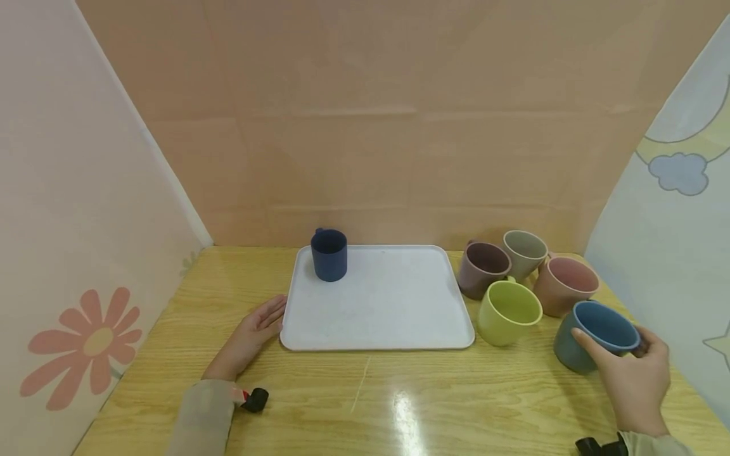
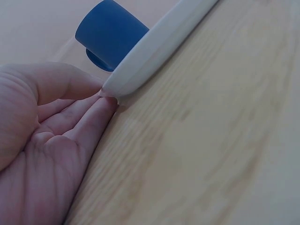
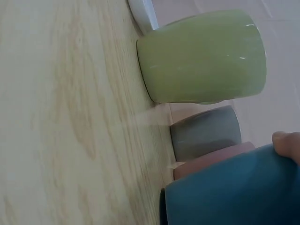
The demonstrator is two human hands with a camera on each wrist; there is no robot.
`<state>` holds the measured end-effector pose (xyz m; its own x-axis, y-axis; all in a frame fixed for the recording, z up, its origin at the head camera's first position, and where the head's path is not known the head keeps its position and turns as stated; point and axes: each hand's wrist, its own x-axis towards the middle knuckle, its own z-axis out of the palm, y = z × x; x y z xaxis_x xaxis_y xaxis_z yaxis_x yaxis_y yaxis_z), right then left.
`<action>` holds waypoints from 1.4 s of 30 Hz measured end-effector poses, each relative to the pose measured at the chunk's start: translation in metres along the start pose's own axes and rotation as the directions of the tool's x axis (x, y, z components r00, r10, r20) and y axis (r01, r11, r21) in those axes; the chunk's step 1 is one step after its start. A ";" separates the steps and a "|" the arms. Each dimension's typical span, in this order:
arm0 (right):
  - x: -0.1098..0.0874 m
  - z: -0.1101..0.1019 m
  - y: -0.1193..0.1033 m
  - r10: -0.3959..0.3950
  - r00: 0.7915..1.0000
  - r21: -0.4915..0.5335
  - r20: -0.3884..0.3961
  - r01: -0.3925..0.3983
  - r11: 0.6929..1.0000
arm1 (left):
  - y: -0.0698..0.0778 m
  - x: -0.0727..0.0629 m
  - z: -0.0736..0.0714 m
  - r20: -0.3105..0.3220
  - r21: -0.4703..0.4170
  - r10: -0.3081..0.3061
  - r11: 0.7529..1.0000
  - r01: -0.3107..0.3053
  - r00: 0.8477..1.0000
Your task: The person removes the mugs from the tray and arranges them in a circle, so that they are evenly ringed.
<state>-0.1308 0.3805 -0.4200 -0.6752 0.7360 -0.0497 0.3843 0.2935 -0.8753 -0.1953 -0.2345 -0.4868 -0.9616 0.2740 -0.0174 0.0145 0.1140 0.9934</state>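
My left hand (image 1: 251, 332) rests on the table against the left edge of a white tray (image 1: 393, 316), its fingers fairly straight. In the left wrist view the thumb tip and fingertips (image 2: 108, 104) meet the tray's rim. A dark blue mug (image 1: 329, 256) stands upright at the tray's back left. Over at the right, my right hand (image 1: 635, 373) grips a teal-blue mug (image 1: 573, 345), thumb across the near side and other fingers round the far right side, partly hidden. This mug leans slightly, its base close to the table in the right wrist view.
A yellow-green mug (image 1: 502, 326) stands by the tray's right edge. Behind it are a mauve-brown mug (image 1: 476, 278), a grey mug (image 1: 521, 253) and a pink mug (image 1: 561, 291), close together. A brown papered wall (image 1: 371, 158) rises behind the wooden table (image 1: 319, 399).
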 end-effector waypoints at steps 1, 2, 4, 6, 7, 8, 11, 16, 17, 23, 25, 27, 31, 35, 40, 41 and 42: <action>0.001 0.002 0.000 -0.005 1.000 0.014 0.003 0.005 1.000 | 0.000 0.000 0.000 -0.002 0.002 0.002 1.000 -0.002 1.000; 0.002 0.004 0.000 -0.013 1.000 0.028 0.005 0.013 1.000 | 0.000 0.000 0.000 -0.005 0.006 0.003 1.000 -0.003 1.000; 0.004 0.008 -0.001 -0.033 0.999 0.047 0.008 0.033 0.998 | -0.001 -0.001 0.000 -0.007 0.008 0.007 1.000 -0.007 1.000; 0.005 0.011 -0.002 -0.056 0.998 0.053 0.014 0.055 0.997 | -0.002 0.000 -0.001 -0.006 0.010 0.011 1.000 -0.011 1.000; 0.006 0.013 -0.002 -0.066 0.998 0.048 0.014 0.066 0.997 | -0.002 0.000 0.000 -0.008 0.009 0.007 1.000 -0.007 1.000; 0.007 0.014 -0.002 -0.080 0.997 0.043 0.016 0.079 0.996 | -0.002 0.000 0.000 -0.009 0.007 0.006 1.000 -0.006 1.000; 0.010 0.016 -0.002 -0.097 0.995 0.028 0.030 0.096 0.995 | -0.003 0.000 0.000 -0.006 0.007 0.005 1.000 -0.005 1.000; 0.018 0.017 -0.002 -0.128 0.991 -0.011 0.044 0.129 0.992 | -0.002 0.000 0.000 -0.001 -0.002 0.010 1.000 -0.010 1.000; 0.020 0.017 -0.002 -0.136 0.989 -0.023 0.055 0.137 0.990 | -0.002 0.001 0.001 -0.001 -0.005 0.012 1.000 -0.012 1.000; 0.020 0.013 -0.002 -0.157 0.984 -0.050 0.083 0.161 0.986 | -0.001 0.002 0.002 0.006 -0.006 0.007 1.000 -0.007 1.000; 0.015 0.013 -0.004 -0.189 0.982 -0.028 0.029 0.190 0.981 | -0.001 0.002 0.002 0.009 0.000 0.002 1.000 -0.002 1.000; 0.008 0.013 -0.008 -0.269 0.962 -0.002 -0.043 0.269 0.963 | -0.001 0.002 0.002 0.005 0.004 0.000 1.000 0.000 1.000; -0.014 0.016 -0.024 -0.451 0.882 0.048 -0.134 0.460 0.886 | 0.001 0.000 0.002 0.002 0.005 0.011 1.000 -0.011 1.000; -0.038 0.026 -0.047 -0.600 0.793 0.150 -0.107 0.610 0.778 | 0.002 0.000 0.001 0.003 0.004 0.021 1.000 -0.021 1.000; -0.065 0.046 -0.075 -0.748 0.662 0.304 -0.033 0.720 0.624 | 0.001 0.000 0.000 -0.001 0.008 0.013 1.000 -0.013 1.000; -0.070 0.052 -0.080 -0.770 0.638 0.329 -0.017 0.731 0.598 | 0.001 0.000 0.000 -0.004 0.008 0.011 1.000 -0.011 1.000; -0.075 0.057 -0.085 -0.783 0.622 0.352 0.003 0.732 0.583 | 0.001 0.000 0.000 -0.002 0.011 0.013 1.000 -0.013 1.000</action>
<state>-0.1483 0.2657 -0.3696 -0.7227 0.2263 0.6531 -0.4920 0.4952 -0.7160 -0.1950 -0.2349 -0.4858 -0.9619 0.2734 -0.0040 0.0302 0.1209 0.9922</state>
